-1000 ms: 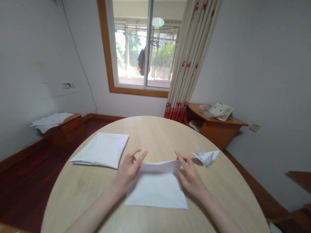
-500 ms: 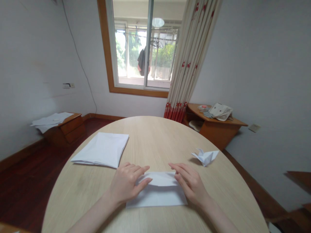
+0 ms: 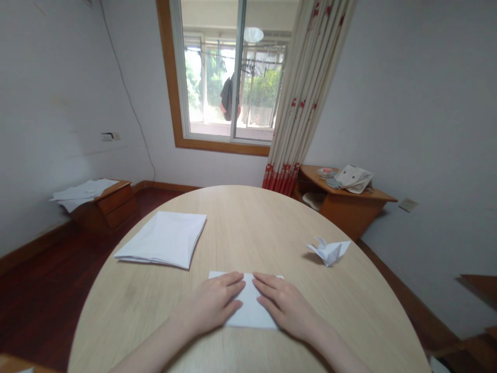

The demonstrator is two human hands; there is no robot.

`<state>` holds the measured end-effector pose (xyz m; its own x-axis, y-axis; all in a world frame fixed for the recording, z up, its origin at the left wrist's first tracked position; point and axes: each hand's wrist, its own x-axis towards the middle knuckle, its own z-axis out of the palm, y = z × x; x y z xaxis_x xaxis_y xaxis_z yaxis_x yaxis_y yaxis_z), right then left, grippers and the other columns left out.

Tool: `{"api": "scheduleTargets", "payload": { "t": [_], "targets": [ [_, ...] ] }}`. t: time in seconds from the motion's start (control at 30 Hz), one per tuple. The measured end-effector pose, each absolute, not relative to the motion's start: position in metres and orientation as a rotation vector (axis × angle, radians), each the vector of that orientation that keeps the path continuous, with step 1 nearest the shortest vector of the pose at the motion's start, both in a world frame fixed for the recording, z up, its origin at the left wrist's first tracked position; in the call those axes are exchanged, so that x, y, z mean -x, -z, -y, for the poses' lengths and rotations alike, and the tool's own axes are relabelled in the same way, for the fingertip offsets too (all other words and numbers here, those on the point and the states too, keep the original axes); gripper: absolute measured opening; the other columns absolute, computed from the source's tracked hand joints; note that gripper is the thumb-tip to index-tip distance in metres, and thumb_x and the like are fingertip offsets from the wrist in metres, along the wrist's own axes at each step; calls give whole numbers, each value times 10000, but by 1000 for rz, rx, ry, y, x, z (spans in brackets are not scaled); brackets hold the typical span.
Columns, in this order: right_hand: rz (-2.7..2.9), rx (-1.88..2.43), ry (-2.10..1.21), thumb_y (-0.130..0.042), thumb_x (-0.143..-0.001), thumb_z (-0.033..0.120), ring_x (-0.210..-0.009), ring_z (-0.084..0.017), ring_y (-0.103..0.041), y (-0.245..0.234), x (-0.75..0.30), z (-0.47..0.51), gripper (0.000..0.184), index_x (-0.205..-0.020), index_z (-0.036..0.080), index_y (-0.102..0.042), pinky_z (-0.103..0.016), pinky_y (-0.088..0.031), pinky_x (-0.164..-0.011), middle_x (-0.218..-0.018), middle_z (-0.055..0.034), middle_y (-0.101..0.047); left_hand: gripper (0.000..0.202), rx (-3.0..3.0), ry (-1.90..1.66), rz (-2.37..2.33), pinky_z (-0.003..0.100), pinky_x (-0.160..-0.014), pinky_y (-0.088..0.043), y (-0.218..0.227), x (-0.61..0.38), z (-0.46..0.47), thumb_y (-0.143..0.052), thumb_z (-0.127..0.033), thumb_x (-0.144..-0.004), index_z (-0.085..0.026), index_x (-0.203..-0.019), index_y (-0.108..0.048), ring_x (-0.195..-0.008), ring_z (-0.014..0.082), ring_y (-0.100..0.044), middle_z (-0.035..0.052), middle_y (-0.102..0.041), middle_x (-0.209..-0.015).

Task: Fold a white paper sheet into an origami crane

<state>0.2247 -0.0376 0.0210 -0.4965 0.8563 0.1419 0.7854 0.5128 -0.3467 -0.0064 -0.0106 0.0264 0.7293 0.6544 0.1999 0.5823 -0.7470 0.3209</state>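
Observation:
A folded sheet of white paper [image 3: 250, 311] lies flat near the front of the round wooden table. My left hand [image 3: 219, 300] rests palm down on its left part, fingers stretched out toward the middle. On the right part of the sheet lies my right hand [image 3: 283, 303], also flat with fingers extended. The fingertips of both hands come close together over the paper but stay apart. Parts of the sheet are hidden beneath the hands.
A stack of white paper [image 3: 165, 238] lies on the table's left side. To the right stands a folded paper crane [image 3: 329, 252]. Behind the round table [image 3: 240, 207] are a small wooden cabinet [image 3: 116, 204] at left and a corner desk [image 3: 349, 212] at right.
The raised flap of the paper has been pressed down flat. Both hands have lowered onto the sheet, with their fingers now lying flat and nearer each other.

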Motion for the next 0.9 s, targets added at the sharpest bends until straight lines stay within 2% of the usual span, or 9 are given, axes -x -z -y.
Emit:
{"api": "scheduleTargets", "payload": {
  "t": [0.17, 0.3, 0.43, 0.53, 0.67, 0.77, 0.9],
  "targets": [
    [2541, 1422, -249, -371, -952, 224, -1328, -247, -409, -14, -215, 38, 438, -1369, 148, -480, -445, -376, -1092, -1428, -103, -458, 419, -2711, -436, -1054, 373, -1057, -412, -7, -1, 8, -477, -219, -912, -167, -1327, -500, -1278, 228, -477, 94, -496, -1398],
    [2542, 1481, -138, -338, -916, 143, -1350, -256, -370, -8, -207, 39, 502, -1412, 112, -410, -441, -371, -1101, -1465, -117, -402, 436, -2776, -470, -1137, 397, -1059, -407, 6, -8, 8, -438, -232, -935, -129, -1359, -451, -1277, 243, -469, 112, -497, -1395],
    [2514, 1539, -105, -353, -899, 137, -1391, -261, -287, 0, -202, 38, 537, -1434, 107, -370, -434, -345, -1121, -1489, -105, -365, 428, -2840, -519, -1198, 418, -1065, -390, 12, -13, 10, -394, -242, -956, -126, -1367, -433, -1270, 259, -470, 127, -501, -1387],
    [2477, 1558, -134, -308, -939, 176, -1402, -246, -263, 4, -201, 37, 515, -1451, 135, -338, -454, -319, -1130, -1505, -93, -329, 444, -2845, -453, -1276, 469, -1073, -362, 15, -15, 11, -379, -250, -964, -142, -1393, -408, -1313, 287, -418, 130, -465, -1418],
    [2475, 1611, -230, -266, -984, 279, -1422, -239, -195, 4, -202, 35, 500, -1477, 193, -276, -491, -258, -1145, -1533, -59, -260, 461, -2818, -401, -1338, 562, -1078, -305, 20, -13, 11, -361, -280, -979, -218, -1436, -354, -1371, 300, -324, 100, -382, -1479],
    [2485, 1649, -235, -272, -991, 342, -1429, -254, -161, 1, -205, 34, 498, -1479, 248, -262, -532, -215, -1143, -1541, -40, -238, 470, -2788, -385, -1354, 557, -1087, -285, 21, -10, 10, -352, -321, -988, -244, -1451, -325, -1388, 281, -292, 102, -336, -1501],
    [2500, 1663, -250, -296, -986, 405, -1428, -255, -163, -3, -209, 33, 507, -1472, 266, -274, -535, -197, -1143, -1542, -48, -224, 489, -2755, -324, -1390, 546, -1093, -274, 16, -10, 11, -365, -372, -984, -237, -1452, -324, -1398, 284, -266, 131, -285, -1516]
  ]
}}
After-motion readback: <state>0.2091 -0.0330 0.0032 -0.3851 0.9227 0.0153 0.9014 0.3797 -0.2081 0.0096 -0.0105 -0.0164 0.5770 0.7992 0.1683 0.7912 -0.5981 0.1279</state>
